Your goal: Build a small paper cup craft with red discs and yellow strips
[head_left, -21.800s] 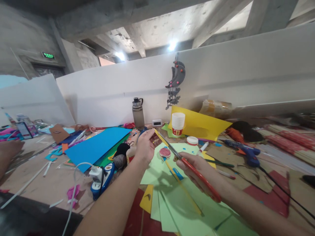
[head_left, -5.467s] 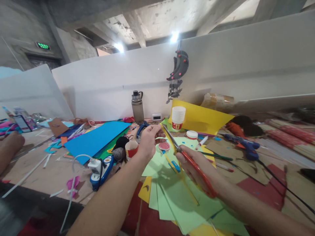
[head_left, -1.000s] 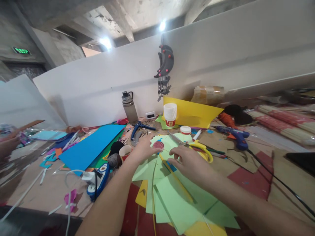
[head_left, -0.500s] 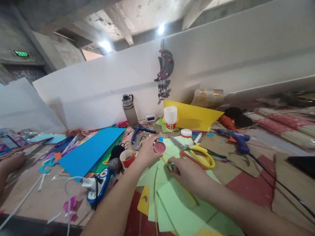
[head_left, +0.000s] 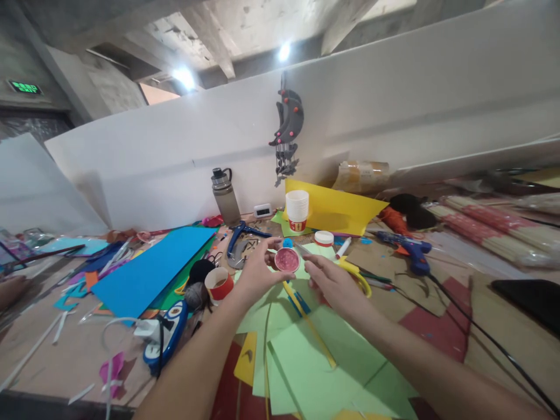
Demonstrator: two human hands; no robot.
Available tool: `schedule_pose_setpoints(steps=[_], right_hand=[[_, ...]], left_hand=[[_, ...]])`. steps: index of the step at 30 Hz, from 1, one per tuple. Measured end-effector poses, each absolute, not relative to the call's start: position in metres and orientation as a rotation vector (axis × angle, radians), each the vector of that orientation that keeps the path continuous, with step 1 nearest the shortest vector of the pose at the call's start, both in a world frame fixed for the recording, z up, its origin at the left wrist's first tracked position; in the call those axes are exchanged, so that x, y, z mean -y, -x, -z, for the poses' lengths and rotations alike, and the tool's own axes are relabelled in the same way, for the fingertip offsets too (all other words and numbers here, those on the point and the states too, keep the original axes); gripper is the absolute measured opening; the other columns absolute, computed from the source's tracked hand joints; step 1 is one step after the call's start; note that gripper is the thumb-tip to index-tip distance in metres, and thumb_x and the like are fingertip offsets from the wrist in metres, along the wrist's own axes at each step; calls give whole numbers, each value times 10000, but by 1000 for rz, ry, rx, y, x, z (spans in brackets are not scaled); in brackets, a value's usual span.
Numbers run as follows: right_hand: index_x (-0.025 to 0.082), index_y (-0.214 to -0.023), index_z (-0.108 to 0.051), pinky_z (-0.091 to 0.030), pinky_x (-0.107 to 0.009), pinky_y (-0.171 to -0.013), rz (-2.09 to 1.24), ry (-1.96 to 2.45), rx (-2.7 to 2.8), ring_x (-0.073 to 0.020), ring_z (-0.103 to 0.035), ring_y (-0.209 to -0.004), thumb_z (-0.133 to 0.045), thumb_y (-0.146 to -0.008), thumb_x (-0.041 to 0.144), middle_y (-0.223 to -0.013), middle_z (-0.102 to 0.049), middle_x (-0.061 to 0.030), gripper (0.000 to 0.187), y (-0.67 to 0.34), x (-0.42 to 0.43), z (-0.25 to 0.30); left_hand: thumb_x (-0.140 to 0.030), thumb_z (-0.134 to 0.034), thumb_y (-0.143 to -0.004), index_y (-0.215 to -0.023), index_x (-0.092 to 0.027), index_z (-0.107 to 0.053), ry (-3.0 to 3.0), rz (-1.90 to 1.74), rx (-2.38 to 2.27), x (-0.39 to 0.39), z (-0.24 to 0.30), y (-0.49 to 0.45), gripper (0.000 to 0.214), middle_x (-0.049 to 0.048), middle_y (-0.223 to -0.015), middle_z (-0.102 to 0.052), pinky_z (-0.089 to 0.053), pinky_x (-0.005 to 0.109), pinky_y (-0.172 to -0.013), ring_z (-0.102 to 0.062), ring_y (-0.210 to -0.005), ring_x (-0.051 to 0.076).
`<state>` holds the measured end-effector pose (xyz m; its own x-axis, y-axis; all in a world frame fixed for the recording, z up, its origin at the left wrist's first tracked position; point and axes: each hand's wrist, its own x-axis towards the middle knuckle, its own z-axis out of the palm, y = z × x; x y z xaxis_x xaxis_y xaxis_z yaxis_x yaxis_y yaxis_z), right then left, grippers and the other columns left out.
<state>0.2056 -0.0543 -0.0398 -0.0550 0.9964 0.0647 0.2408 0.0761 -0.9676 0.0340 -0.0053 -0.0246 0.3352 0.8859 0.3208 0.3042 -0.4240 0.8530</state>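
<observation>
My left hand pinches a small round cup piece by its rim, fingers above and thumb below. Its pale rim surrounds a pink, speckled inside that faces me. Close to its right is my right hand, fingers loosely bent and apart, with nothing visible held. That hand covers part of the yellow-handled scissors, whose blade shows beyond the fingertips. Below both hands, a yellow strip and a blue piece lie on light green paper sheets.
A red-and-white paper cup stands left of my left hand. Stacked paper cups, a bottle and blue pliers are farther back. A blue glue gun trails its cord at the right. At far left is another person's hand.
My right hand has moved up off the yellow strip and blue piece to beside the round piece. My left hand still holds that piece, now turned more toward me.
</observation>
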Motion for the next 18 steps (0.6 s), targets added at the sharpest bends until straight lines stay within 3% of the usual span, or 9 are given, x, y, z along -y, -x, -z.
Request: schedule_pose_setpoints(steps=[5,10,14,18], right_hand=[[178,-841,-529,-363,-198,-403,-1279,1216,1366,-78,-442,-419,-468,-812,489,-555,-468,57,319,-204,53,38],[174,-773,-519,-360,-193,-419,-1328,1157,1251,-78,-434,-437,-505,-789,461,-526,-467,54,288,-203,48,44],[179,-748,-518,-338,-199,-418,-1337,1149,1234,-78,-426,-428,-531,-757,501,-520,-471,51,323,-204,45,49],[184,-773,-528,-334,-205,-429,-1369,1113,1238,-83,-431,-446,-553,-739,516,-530,-480,49,335,-203,47,46]], left_hand=[[-310,-801,-510,-1155,-207,-481,-1916,-1016,-959,12,25,-41,728,100,-1105,-545,-464,311,-754,-586,-849,184],[-328,-779,-557,-1141,-209,-479,-1704,-1043,-888,16,21,-42,667,101,-1131,-532,-460,314,-747,-576,-852,177],[-463,-550,-776,-1011,-164,-542,-1353,-1109,-790,15,21,-44,381,103,-1059,-560,-458,308,-703,-570,-827,169],[-554,-394,-827,-970,-133,-606,-1138,-923,-704,13,27,-46,493,117,-969,-616,-442,292,-698,-574,-838,180]])
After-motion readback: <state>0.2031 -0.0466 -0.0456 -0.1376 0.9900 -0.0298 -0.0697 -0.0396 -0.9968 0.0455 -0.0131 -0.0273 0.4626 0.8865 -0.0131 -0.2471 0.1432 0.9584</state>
